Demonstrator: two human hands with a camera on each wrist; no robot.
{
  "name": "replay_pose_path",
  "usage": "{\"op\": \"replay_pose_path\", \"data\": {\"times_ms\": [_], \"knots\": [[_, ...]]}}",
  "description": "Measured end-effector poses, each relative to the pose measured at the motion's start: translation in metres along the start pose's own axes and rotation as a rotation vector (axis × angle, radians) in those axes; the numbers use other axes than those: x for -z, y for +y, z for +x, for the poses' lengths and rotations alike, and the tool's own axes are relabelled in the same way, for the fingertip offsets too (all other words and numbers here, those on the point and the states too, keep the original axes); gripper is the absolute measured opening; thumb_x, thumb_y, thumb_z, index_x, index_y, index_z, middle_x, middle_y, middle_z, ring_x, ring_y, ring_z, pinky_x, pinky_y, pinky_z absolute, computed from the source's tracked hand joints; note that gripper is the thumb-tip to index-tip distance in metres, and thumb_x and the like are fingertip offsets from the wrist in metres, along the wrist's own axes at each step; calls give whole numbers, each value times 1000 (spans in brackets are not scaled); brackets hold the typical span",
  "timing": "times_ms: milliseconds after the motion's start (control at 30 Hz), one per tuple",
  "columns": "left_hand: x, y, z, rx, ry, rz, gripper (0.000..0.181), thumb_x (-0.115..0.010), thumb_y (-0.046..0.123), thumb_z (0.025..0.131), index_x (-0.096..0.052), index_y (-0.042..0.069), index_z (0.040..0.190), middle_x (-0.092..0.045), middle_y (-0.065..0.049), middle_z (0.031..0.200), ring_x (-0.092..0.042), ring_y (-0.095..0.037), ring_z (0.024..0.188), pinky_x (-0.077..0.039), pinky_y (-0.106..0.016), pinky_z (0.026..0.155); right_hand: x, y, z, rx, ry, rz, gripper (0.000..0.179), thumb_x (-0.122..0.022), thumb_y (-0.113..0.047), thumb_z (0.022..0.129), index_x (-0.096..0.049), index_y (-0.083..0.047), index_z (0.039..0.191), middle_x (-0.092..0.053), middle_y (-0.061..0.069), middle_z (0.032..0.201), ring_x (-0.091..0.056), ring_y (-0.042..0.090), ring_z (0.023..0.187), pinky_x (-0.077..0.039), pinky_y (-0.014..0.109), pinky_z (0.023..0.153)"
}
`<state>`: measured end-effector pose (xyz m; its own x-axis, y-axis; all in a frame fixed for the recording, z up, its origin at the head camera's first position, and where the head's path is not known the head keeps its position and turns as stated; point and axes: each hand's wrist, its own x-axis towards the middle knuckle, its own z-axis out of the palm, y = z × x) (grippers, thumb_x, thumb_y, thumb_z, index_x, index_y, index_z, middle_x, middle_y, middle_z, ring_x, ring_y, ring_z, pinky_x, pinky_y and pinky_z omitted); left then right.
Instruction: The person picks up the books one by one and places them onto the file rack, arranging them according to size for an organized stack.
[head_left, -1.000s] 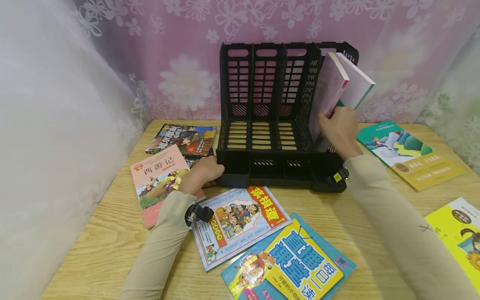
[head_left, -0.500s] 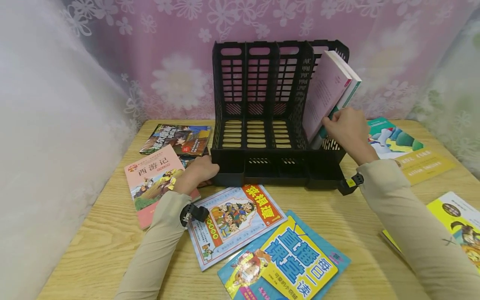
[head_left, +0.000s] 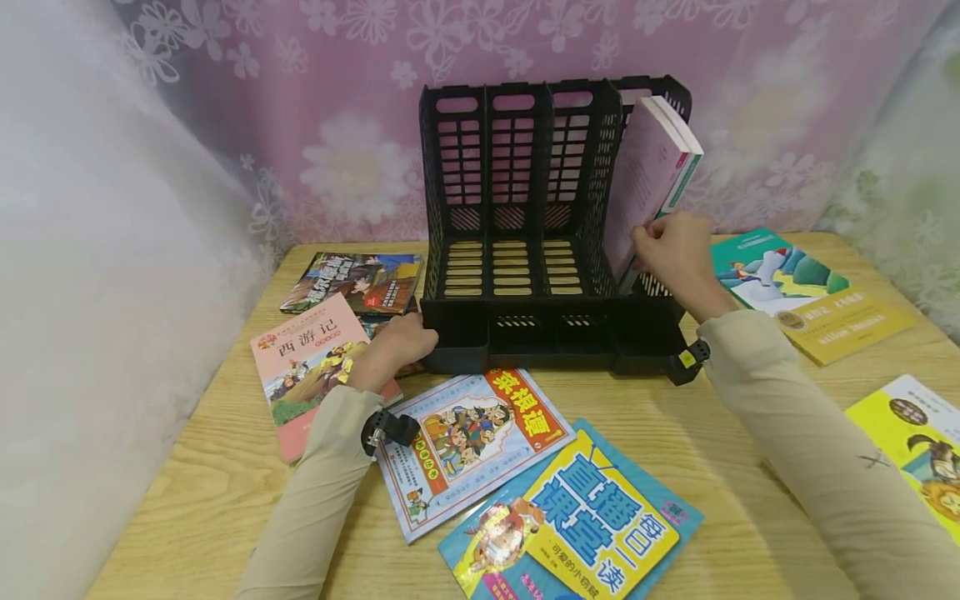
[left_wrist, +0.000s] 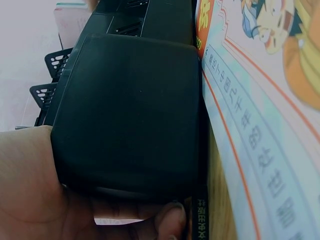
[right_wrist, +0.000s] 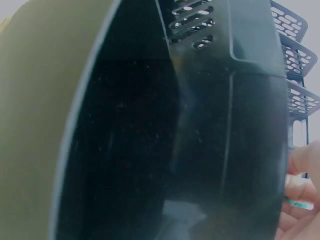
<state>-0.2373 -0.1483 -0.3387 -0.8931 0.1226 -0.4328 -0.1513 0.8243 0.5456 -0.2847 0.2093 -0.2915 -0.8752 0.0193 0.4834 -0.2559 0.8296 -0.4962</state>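
A black desktop file rack (head_left: 525,308) with several upright slots stands at the back of the table. My left hand (head_left: 397,342) grips its front left corner; in the left wrist view the fingers (left_wrist: 172,220) curl round the end of the rack's front bin (left_wrist: 132,115). In the rightmost slot, a pink book (head_left: 645,179) leans beside a book with a teal spine (head_left: 682,182). My right hand (head_left: 678,254) pinches the lower part of the teal-spined book. In the right wrist view the rack hides most of this hand, and only a teal sliver shows near the fingers.
Left of the rack lie a pink book (head_left: 307,354) and a dark comic-style book (head_left: 356,283). In front are a pale blue book (head_left: 472,450) and a blue-yellow book (head_left: 577,521). To the right are green-and-yellow (head_left: 813,292) and yellow (head_left: 918,450) books.
The teal-spined book has moved left, from splayed apart to close against the pink book in the rightmost slot, with my right hand on it. My left hand stays at the rack's corner.
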Motion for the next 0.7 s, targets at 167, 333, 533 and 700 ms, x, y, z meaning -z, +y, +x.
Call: {"op": "replay_pose_path", "data": {"times_ms": [167,333,533,700], "knots": [[0,1,0,-5,1,7,64,-36,19,93,-22,-1,152,-59,-17,106,-54,-22,60,-44,-35,65,10,6,-5,1,-86,-17,48,-50,-16,92,-57,-4,47,-53,3,42,-47,9,36,-28,27,37],[-1,1,1,-4,-1,12,63,-36,19,93,-23,0,152,-59,-14,95,-50,-20,55,-43,-35,63,29,13,-16,-1,-150,-28,42,-48,-20,95,-68,1,64,-65,11,58,-57,9,46,-34,29,37],[1,0,1,3,-10,6,64,-35,19,94,-20,1,153,-55,-18,102,-46,-19,53,-42,-34,60,62,34,-31,-43,-82,-188,47,-45,-26,95,-63,-6,57,-63,8,54,-47,17,37,-27,31,33],[2,1,2,7,-2,-1,63,-35,20,94,-22,0,152,-61,-14,89,-55,-21,58,-44,-33,58,92,63,-51,-81,-265,-322,42,-45,-25,94,-58,-3,61,-52,1,49,-36,20,39,-24,30,37]]}}
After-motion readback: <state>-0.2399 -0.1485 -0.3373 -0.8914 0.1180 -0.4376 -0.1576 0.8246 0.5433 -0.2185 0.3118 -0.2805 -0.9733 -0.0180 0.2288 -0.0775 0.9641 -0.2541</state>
